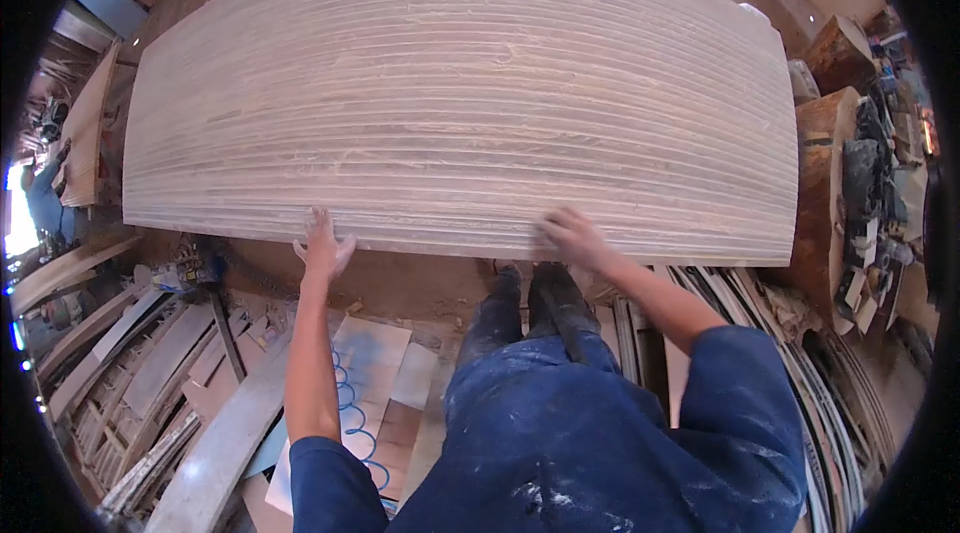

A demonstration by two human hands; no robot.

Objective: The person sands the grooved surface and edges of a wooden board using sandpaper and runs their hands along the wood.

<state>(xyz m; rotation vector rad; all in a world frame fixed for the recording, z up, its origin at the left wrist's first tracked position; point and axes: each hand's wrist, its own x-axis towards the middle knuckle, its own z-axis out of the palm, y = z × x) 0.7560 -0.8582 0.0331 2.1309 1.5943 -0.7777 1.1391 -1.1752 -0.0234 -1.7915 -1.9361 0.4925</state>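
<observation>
A large pale wooden panel (460, 103) with many long parallel grooves lies in front of me, dusted with sawdust. My left hand (326, 249) rests at its near edge, left of the middle, with fingertips on the surface and thumb spread out. Nothing is held in that hand. Farther right, my right hand (572, 236) is over the near edge of the panel. Motion smears its fingers, so I cannot tell whether they hold anything or press on the wood.
Offcuts and boards (160, 353) pile up at the lower left, beside a coiled blue hose (346, 395). Long strips (800, 373) lean at the lower right. Thick wood slabs (826, 193) stand past the panel's right end. Another person (48, 201) is at the far left.
</observation>
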